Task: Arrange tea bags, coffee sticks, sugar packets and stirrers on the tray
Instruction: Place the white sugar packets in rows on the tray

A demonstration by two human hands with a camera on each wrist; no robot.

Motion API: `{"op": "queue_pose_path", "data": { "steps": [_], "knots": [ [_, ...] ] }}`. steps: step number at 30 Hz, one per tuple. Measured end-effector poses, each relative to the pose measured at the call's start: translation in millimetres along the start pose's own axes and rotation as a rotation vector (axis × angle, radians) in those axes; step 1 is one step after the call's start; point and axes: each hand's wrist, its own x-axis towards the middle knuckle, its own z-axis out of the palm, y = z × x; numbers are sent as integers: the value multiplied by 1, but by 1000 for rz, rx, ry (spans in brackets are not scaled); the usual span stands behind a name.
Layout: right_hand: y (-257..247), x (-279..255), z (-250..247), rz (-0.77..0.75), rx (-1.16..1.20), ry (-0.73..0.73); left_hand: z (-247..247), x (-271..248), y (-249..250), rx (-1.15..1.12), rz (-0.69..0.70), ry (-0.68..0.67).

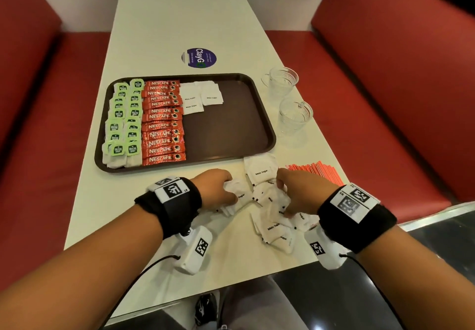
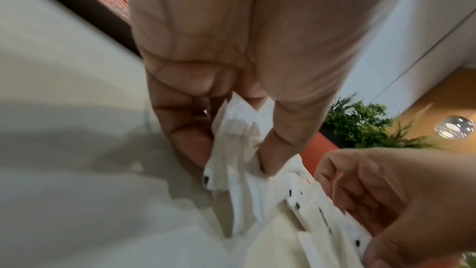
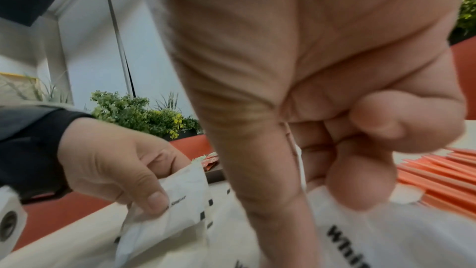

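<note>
A brown tray (image 1: 231, 134) holds green-tagged tea bags (image 1: 123, 121) at its left, red coffee sticks (image 1: 162, 124) beside them, and three white sugar packets (image 1: 200, 98) further right. Several loose sugar packets (image 1: 272, 224) lie in a pile on the table near its front edge. My left hand (image 1: 228, 191) grips a small bunch of sugar packets (image 2: 231, 129) between thumb and fingers, just left of the pile. My right hand (image 1: 282, 201) is down on the pile, fingers curled, pinching a sugar packet (image 3: 296, 150) at its edge. Orange stirrers (image 1: 318, 170) lie on the table beyond my right hand.
Two glass cups (image 1: 282, 80) (image 1: 295, 116) stand right of the tray. A round sticker (image 1: 199, 58) is on the white table behind it. Red bench seats (image 1: 385, 98) flank the table. The tray's right half is bare.
</note>
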Motion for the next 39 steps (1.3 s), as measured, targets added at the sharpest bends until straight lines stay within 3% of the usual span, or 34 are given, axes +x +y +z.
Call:
{"op": "queue_pose_path", "data": {
  "steps": [4, 9, 15, 19, 25, 29, 33, 39],
  "knots": [
    [3, 0, -10, -38, 32, -7, -9, -8, -18, -135, -44, 42],
    [7, 5, -27, -45, 98, 37, -18, -13, -32, -632, -53, 87],
    [0, 7, -70, -140, 266, 46, -32, -9, -27, -942, -27, 224],
    [-30, 22, -101, -287, 417, 5, -43, -1, -14, -1113, 10, 214],
    [-66, 73, -122, -296, 560, 72, -69, 9, -15, -1517, 48, 164],
    [-76, 108, -126, -281, 657, 52, -87, 19, -32, -1515, 83, 123],
    [-80, 138, -127, -295, 731, 60, -94, 34, -47, -1378, 58, 272],
    [-70, 171, -125, -303, 888, -80, -105, 50, -77, -1492, 14, 381]
  ]
}}
